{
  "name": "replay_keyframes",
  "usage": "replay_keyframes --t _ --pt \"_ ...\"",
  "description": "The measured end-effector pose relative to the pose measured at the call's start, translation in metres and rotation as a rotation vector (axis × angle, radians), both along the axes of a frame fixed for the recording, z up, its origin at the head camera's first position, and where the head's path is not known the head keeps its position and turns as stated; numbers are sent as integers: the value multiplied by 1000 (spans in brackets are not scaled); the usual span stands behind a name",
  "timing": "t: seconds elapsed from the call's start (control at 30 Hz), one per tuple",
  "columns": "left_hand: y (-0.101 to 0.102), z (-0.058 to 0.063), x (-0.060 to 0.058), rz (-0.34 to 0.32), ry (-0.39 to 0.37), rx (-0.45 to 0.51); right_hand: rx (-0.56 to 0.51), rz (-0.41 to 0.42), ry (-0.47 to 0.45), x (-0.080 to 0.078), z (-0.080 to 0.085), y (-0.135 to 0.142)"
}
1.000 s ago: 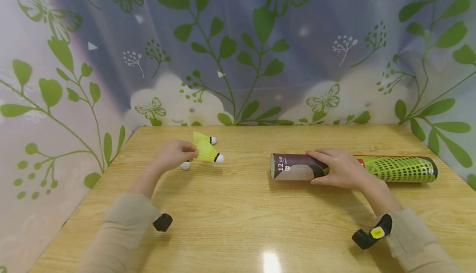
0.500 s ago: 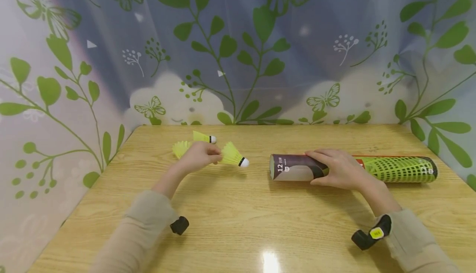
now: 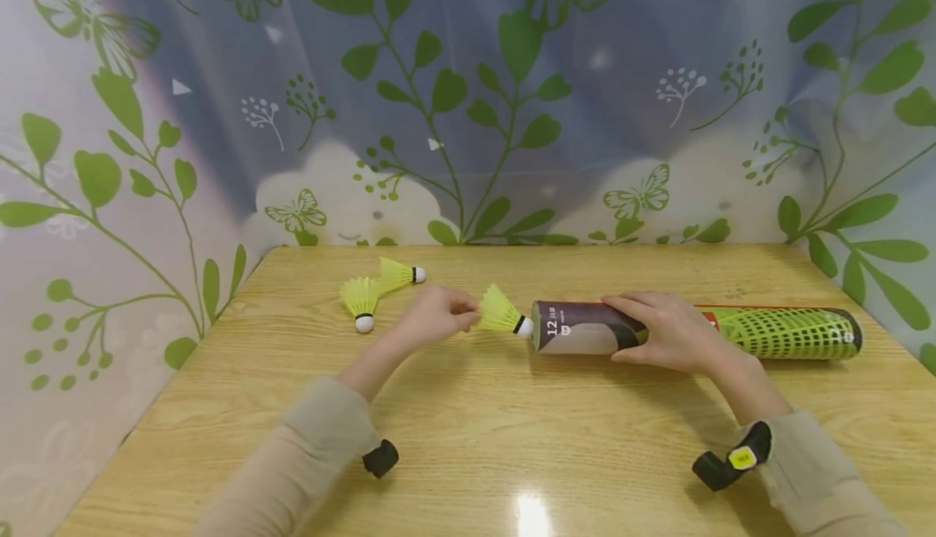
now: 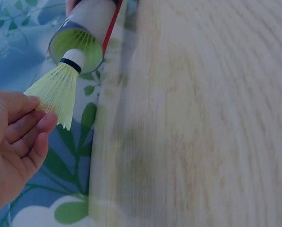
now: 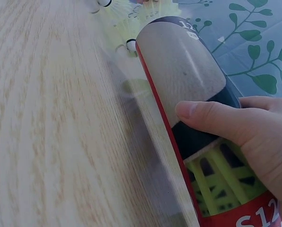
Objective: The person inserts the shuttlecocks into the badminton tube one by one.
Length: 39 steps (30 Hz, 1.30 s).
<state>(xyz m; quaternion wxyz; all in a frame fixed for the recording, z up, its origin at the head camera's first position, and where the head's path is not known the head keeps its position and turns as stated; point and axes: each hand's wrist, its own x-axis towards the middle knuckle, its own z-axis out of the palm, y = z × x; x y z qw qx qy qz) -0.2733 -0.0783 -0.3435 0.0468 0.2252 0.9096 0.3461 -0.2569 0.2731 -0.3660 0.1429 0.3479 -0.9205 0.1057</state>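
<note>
My left hand [image 3: 439,314] pinches the skirt rim of a yellow shuttlecock [image 3: 500,312] between thumb and fingers. Its white cork end points right, at the mouth of a shuttlecock tube [image 3: 585,330] lying on its side. In the left wrist view the cork [image 4: 74,57] is at the tube's round opening, and yellow skirt ribs [image 4: 77,40] show inside the tube. My right hand [image 3: 669,332] grips the tube around its middle, the thumb [image 5: 205,117] along the near side in the right wrist view.
Two more yellow shuttlecocks lie on the wooden table [image 3: 453,431] at the left: one upright-looking with its cork toward me [image 3: 360,301], another behind it [image 3: 398,274] with its cork to the right. A patterned curtain [image 3: 468,114] rises behind the table's far edge.
My left hand has carried the pinched shuttlecock rightward from beside the other two to the tube's mouth. The right hand and the tube have stayed in place.
</note>
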Motion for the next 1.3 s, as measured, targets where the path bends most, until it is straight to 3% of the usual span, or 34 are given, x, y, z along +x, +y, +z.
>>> replay_keyframes --t 0.27,0.73,0.97,1.3 --pt "21 -7 5 -12 71 55 -1 1 3 0 1 0" --pt "41 -14 12 -70 15 81 -7 16 5 0 1 0" --pt "51 -18 13 -104 53 78 -12 24 32 0 1 0" --pt "57 -21 13 -68 73 91 -26 13 55 -1 0 0"
